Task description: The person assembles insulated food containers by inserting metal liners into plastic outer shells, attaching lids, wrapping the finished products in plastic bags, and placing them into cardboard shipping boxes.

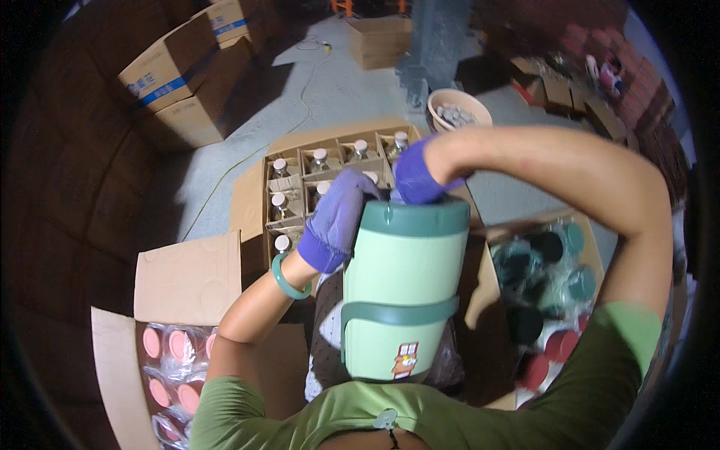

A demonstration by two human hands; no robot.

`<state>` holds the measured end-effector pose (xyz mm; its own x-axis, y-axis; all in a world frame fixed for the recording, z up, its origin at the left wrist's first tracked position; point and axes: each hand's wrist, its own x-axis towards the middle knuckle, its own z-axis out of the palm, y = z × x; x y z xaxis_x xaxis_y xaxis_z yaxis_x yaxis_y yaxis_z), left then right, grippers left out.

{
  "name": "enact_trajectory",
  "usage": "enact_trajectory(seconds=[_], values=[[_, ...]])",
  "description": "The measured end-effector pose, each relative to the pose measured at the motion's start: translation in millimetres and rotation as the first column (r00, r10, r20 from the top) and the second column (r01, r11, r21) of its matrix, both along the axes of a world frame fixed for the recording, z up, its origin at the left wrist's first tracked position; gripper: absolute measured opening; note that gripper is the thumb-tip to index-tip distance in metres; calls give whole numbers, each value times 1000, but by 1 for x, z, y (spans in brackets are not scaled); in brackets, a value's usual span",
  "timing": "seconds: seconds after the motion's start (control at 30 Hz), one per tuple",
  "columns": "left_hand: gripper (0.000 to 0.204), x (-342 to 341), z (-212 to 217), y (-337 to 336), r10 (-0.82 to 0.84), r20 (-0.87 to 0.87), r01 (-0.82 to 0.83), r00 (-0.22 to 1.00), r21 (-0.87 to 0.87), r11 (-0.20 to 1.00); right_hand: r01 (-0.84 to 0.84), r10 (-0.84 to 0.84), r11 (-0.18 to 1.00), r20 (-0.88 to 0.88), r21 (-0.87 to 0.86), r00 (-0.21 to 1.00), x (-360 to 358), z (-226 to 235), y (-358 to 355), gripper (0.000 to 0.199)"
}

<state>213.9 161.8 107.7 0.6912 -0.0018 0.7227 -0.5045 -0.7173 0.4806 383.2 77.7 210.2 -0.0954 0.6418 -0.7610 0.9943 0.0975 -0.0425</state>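
Smooth pale-green plastic jug (pixel 401 300) (cylindrical) under purple-gloved hands (pixel 337 219) (pixel 417 178).

Pretty gloomy warehouse spot: grey concrete floor (pixel 330 90) with a patch of light and a yellowish cable (pixel 289 124) snaking across it. Stacked cardboard boxes (pixel 176 71) on the left, a grey pillar (pixel 435 45) up top, brick wall (pixel 592 30) at right.

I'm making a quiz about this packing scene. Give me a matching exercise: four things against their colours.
Things:
1. jug body
2. gloves
3. bangle
4. caps in the left box

Colours:
A. purple
B. pink
C. pale green with dark green lid band
D. jade green

Pairs: 1-C, 2-A, 3-D, 4-B
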Motion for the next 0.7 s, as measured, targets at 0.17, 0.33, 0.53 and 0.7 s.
enact_trajectory(seconds=[0.17,0.33,0.53,0.7], values=[[20,14,-11,-6,163,-77,-155,984,102,983,144,-122,986,-230,83,965,10,-20,-16,43],[25,2,-21,12,70,-286,-242,956,-627,740,635,-227,659,-699,402,678,81,-53,-58,27],[36,-20,-40,37,82,-70,-105,994,-810,577,130,-140,990,-338,-51,931,-13,-156,-178,38],[29,-13,-51,39,37,-28,-44,999,-796,604,458,-506,863,-349,-215,789,-65,-225,-227,36]])
